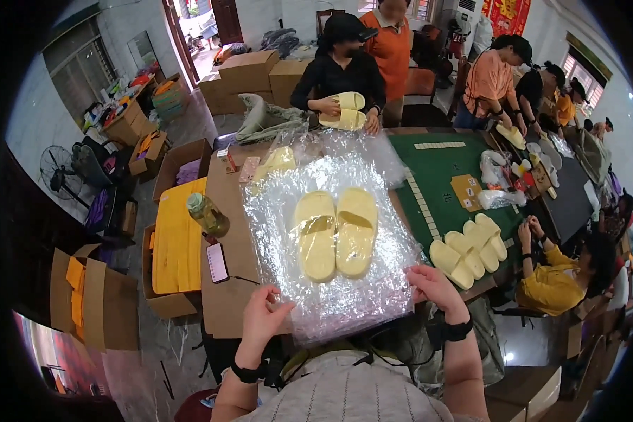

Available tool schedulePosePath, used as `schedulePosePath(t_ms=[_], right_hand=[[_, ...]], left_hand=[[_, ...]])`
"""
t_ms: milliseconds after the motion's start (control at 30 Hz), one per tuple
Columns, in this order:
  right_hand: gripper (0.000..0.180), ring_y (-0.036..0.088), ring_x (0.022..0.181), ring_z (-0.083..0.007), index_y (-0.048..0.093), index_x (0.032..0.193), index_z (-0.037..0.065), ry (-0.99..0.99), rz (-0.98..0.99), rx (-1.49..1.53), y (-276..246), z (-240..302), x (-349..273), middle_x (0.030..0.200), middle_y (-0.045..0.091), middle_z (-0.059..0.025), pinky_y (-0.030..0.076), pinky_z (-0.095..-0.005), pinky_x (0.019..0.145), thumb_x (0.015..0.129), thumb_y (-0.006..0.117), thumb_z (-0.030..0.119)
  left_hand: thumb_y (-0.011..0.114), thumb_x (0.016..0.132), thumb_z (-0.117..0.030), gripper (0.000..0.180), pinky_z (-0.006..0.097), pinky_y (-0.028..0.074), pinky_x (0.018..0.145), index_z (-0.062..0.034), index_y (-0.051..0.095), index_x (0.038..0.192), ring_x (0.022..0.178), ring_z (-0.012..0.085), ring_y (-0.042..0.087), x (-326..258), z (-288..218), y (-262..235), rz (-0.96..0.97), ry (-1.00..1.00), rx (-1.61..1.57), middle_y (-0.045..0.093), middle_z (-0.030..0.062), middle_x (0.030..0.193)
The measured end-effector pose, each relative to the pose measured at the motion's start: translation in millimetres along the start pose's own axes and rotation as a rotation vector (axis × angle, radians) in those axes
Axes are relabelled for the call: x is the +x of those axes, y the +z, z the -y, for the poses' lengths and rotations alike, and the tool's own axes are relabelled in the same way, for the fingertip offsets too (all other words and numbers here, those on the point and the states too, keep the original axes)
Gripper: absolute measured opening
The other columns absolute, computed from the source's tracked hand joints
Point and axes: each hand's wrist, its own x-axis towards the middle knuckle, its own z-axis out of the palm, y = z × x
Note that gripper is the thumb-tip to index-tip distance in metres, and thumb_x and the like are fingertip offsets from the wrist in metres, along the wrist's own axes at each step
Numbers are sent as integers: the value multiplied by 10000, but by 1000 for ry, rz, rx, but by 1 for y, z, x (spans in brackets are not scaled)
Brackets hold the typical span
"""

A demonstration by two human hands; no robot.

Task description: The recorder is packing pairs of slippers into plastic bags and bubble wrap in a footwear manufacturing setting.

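Note:
A pair of pale yellow slide slippers lies side by side, toes away from me, at the middle of a glossy stack of clear plastic bags. Whether a film layer covers them I cannot tell. My left hand is at the stack's near left edge, thumb and fingers apart, holding nothing. At the near right edge, the fingers of my right hand pinch the plastic. More yellow slippers stand in a row to the right on the green table top. Beyond the stack, another yellow slipper lies partly under film.
A bottle with greenish liquid and a pink-screened phone lie on the brown board. Cardboard boxes with orange packs stand at left. Across the table a person holds yellow slippers; several people work at right.

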Motion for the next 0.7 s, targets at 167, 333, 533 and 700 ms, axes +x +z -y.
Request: schedulePosePath(t_ms=[167,333,533,700], right_hand=[[314,629,662,-87,627,1190,33,108,-15,105,-6,-13,-2,904,679,-15,484,-224,567,956,668,237],[339,608,629,-81,636,1215,24,45,-18,-58,-12,-18,0,912,708,-31,477,-220,557,936,690,209],[243,600,619,-80,652,1141,21,-47,-66,-78,-12,-4,1,892,720,-35,481,-221,559,942,671,159],[169,629,658,-94,643,1091,26,-52,-144,38,-6,12,-2,884,698,-30,498,-224,586,980,623,151]], left_hand=[[812,810,-335,379,284,468,586,-16,694,978,649,83,557,0,0,10,135,-158,285,654,34,748],[773,863,-272,316,265,436,523,2,711,1008,571,62,525,13,13,10,322,-213,-59,659,3,726],[662,960,-168,177,233,425,501,-11,712,1024,546,50,519,23,7,3,370,-264,-324,710,5,841],[589,998,-125,180,235,521,620,11,682,1069,709,100,651,17,-23,7,284,-282,-485,733,63,953]])
